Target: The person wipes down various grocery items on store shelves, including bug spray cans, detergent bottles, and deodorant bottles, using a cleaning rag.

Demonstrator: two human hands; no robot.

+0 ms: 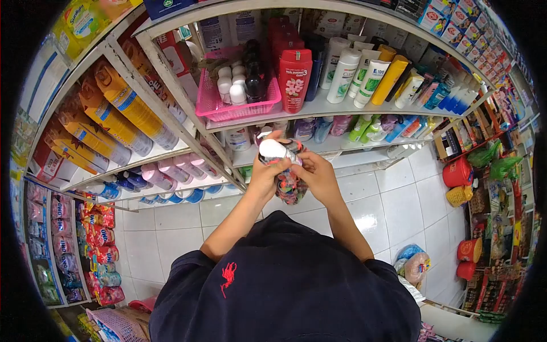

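In front of the shelves, my left hand (266, 174) is wrapped round a white-capped bottle (273, 149), whose cap points up and to the left. A dark, red-patterned cloth (292, 191) hangs below and around the bottle, between both hands. My right hand (314, 175) has its fingers pinched at the bottle's right side, on the cloth or the label; which of them it grips is hard to tell. The bottle's lower part is hidden by the hands and cloth.
A pink basket (239, 112) with white-capped and dark bottles stands on the upper shelf, beside a red shampoo bottle (294, 82). Yellow spray cans (131, 102) fill the left shelf. Bags (415, 267) lie on the tiled floor at the lower right.
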